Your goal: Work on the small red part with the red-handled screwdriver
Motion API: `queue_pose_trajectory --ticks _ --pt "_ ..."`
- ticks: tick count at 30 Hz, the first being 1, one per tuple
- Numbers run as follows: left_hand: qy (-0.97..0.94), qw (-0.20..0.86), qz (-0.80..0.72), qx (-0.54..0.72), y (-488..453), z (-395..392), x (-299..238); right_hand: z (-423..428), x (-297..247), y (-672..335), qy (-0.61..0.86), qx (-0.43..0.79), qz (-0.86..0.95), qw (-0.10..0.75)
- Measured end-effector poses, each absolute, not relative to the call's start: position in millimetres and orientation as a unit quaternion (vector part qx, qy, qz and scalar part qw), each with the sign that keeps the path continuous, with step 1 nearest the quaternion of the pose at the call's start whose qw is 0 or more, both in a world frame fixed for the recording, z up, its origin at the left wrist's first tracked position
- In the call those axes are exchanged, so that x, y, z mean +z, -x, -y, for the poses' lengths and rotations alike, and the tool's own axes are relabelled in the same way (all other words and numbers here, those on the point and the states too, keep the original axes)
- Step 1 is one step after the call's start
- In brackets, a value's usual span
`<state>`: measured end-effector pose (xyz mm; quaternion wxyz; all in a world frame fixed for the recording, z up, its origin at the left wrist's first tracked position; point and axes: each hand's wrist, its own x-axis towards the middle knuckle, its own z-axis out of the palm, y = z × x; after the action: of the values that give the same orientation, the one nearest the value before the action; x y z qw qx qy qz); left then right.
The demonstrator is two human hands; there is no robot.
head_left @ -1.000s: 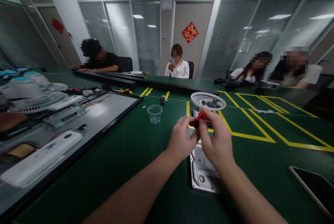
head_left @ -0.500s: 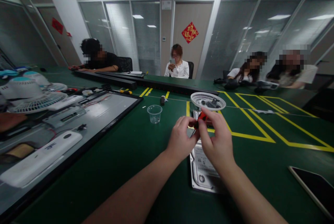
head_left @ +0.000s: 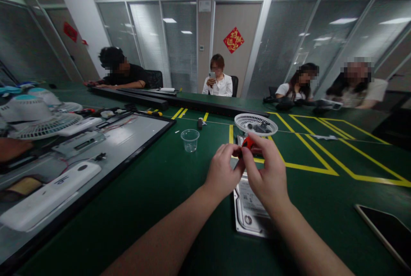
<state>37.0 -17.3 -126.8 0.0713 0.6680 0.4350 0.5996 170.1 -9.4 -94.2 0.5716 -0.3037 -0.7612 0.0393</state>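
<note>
My left hand (head_left: pixel 222 172) and my right hand (head_left: pixel 268 172) meet above the green table (head_left: pixel 160 181), both pinched on a small red-and-black tool (head_left: pixel 246 143) held between the fingertips. Directly under them lies a silver hard drive (head_left: pixel 249 209), label side up. Just beyond the hands stands a white fan grille (head_left: pixel 256 124) turned up like a dish, with small dark parts in it. A clear plastic cup (head_left: pixel 190 140) stands to the left of the hands.
A black-framed tray (head_left: pixel 96 173) at left holds white fan parts, casings and wires. A dark phone or tablet (head_left: pixel 385 231) lies at the right near edge. Yellow tape lines mark the table. Several people sit along the far side behind long black bars (head_left: pixel 180 102).
The red tool has turned slightly between my fingertips and my right fingers have shifted over it. Both hands stay in the same place.
</note>
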Motion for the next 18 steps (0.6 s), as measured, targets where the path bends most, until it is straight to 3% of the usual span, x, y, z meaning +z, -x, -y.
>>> queue_pose_trajectory --ticks 18 --pt "-0.683 0.083 -0.431 0.583 -37.7 19.2 -125.7 9.2 -95.8 -169.4 0.306 0.036 0.758 0.575"
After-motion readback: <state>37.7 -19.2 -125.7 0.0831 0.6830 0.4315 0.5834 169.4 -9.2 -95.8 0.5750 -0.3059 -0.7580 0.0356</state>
